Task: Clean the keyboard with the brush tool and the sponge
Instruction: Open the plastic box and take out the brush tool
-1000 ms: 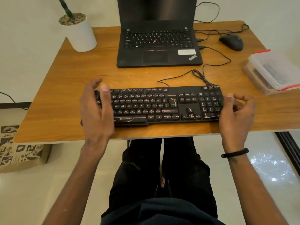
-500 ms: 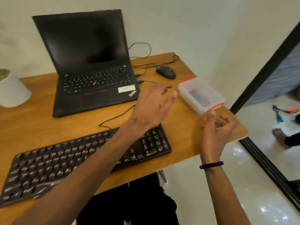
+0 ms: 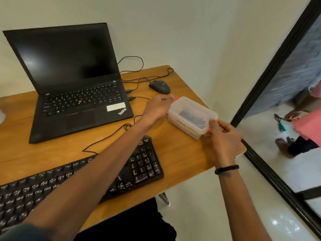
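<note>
Both hands have now reached the plastic box (image 3: 192,117), which they were only nearing before.

Left hand (image 3: 157,107) grips its far end, right hand (image 3: 221,134) pinches the near red clip. Keyboard (image 3: 142,164) sits on the bench (image 3: 182,153) just in front of the box; laptop (image 3: 74,84) left of it.

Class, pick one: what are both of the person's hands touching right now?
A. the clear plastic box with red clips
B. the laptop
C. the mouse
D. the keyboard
A: the left hand rests at the far end of the clear plastic box and the right hand at its near red clip, while the keyboard lies untouched.
</note>
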